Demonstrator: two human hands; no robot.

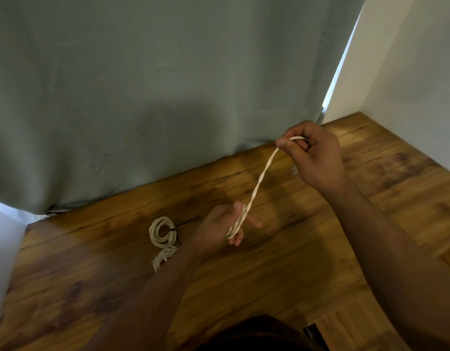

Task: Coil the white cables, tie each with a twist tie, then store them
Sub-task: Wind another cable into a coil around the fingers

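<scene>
White cable [259,184] runs taut and twisted through mid-frame, stretched between both hands above the wooden table [320,262]. Up at the right, the right hand [312,153] pinches its end between thumb and curled fingers. Lower down, the left hand [224,226] has cable wound around its fingers. Left of it on the table lies a coiled cable [162,233] bound with a dark tie [172,229].

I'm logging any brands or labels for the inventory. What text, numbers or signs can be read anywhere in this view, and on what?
None can be read. The white cable held between the right hand and left hand, the tied coil on the wooden table, and the grey curtain all show no print, label or number.
</scene>
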